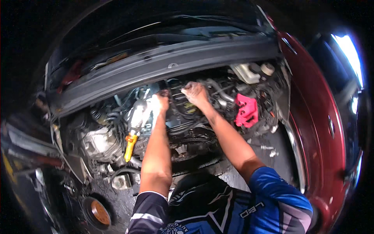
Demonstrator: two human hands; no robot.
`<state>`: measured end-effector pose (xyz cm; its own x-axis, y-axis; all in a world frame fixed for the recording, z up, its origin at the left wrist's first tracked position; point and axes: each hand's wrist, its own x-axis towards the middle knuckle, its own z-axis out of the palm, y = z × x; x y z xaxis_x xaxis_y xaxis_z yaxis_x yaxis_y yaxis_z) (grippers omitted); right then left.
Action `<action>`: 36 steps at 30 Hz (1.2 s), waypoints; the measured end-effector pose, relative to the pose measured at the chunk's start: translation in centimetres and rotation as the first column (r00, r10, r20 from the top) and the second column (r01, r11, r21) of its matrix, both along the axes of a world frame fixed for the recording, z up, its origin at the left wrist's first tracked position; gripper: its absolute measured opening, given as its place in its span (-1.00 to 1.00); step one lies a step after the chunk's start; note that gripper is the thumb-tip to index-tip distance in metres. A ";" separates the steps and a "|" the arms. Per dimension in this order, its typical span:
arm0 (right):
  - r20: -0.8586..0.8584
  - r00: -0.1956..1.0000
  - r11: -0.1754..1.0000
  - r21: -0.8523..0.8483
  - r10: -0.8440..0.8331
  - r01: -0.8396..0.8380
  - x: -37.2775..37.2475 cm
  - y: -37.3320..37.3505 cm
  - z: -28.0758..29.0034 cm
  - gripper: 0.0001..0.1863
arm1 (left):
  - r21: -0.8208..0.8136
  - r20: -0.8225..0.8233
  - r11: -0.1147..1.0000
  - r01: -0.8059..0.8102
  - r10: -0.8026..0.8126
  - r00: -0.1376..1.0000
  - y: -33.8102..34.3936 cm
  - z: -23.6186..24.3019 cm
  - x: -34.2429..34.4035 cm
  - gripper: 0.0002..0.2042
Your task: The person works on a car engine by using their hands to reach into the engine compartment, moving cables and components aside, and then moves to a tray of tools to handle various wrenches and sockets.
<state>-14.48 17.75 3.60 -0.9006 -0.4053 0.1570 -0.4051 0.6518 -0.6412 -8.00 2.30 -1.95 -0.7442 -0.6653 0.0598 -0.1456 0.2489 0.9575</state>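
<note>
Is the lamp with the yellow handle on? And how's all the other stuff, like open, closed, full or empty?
Work lamp: lit
Engine bay: open, parts showing
Left hand: over the engine, grip hidden by glare
Right hand: fingers bent, grip unclear
White reservoir: fill level can't be told
Round pan: not empty, something orange-brown inside

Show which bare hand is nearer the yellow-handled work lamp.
The left bare hand, beside the work lamp; the right bare hand is farther to the right.
</note>
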 end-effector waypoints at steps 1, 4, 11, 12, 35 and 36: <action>0.011 0.999 0.997 -0.062 0.049 -0.049 1.5 -0.3 1.6 -0.67 | 0.130 -0.078 0.991 0.039 -0.029 0.997 -2.6 -0.9 -0.2 -0.84; 0.056 0.997 0.964 -0.264 0.053 -0.037 6.0 0.8 5.5 -0.66 | 0.242 -0.268 0.966 0.089 -0.022 0.963 -8.8 -2.3 0.6 -0.89; 0.043 0.952 0.915 -0.266 -0.304 0.304 0.0 21.3 -1.0 -0.71 | -0.035 -0.027 0.999 0.039 -0.040 0.999 -4.8 1.5 0.8 -0.85; -0.179 0.949 0.964 0.007 -0.260 0.266 -2.0 24.0 -3.7 -0.73 | -0.042 -0.022 0.998 0.039 -0.040 0.999 -4.9 1.9 1.0 -0.84; 0.087 0.987 0.827 0.559 -0.137 0.065 -19.6 28.4 -17.9 -0.63 | -0.056 -0.070 0.997 0.058 -0.062 0.996 -7.3 0.8 1.4 -0.81; -0.080 0.991 0.776 0.630 0.107 -0.033 -22.3 36.0 -17.0 -0.70 | -0.002 -0.113 0.997 0.081 -0.081 0.990 -3.5 -0.9 -0.2 -0.83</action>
